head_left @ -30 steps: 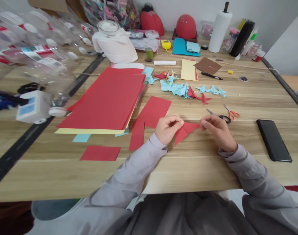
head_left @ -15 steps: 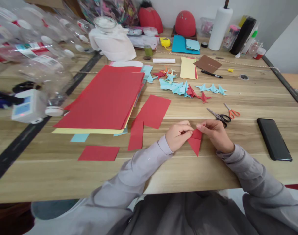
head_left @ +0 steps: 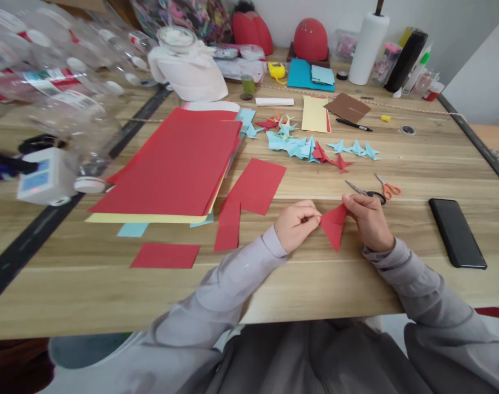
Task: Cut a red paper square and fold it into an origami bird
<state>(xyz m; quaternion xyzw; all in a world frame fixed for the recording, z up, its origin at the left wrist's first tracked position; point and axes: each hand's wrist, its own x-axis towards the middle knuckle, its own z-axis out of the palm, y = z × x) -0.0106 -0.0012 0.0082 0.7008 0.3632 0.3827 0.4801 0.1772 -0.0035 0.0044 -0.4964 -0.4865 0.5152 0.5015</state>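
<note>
Between my two hands is a folded red paper point(head_left: 334, 229), a triangle with one point hanging downward. My left hand point(head_left: 297, 224) pinches its left corner between thumb and fingers. At the upper right corner, my right hand point(head_left: 369, 220) grips it the same way. Just beyond my right hand lie black-handled scissors point(head_left: 362, 191), partly hidden by it, and small orange-handled scissors point(head_left: 389, 187). Left of my left hand are cut red paper pieces point(head_left: 260, 186), including a narrow red strip point(head_left: 227, 227) and a red rectangle point(head_left: 165, 256).
A stack of red sheets point(head_left: 171, 164) covers the left middle. Folded paper cranes point(head_left: 301, 146) in blue and red lie farther back. A black phone point(head_left: 457, 232) rests at the right. Plastic bottles point(head_left: 85, 104) crowd the far left, beside a small white device point(head_left: 48, 175).
My hands have moved slightly apart, the right one a little up and away. The red paper now shows a wider, more spread triangle, its lower point raised.
</note>
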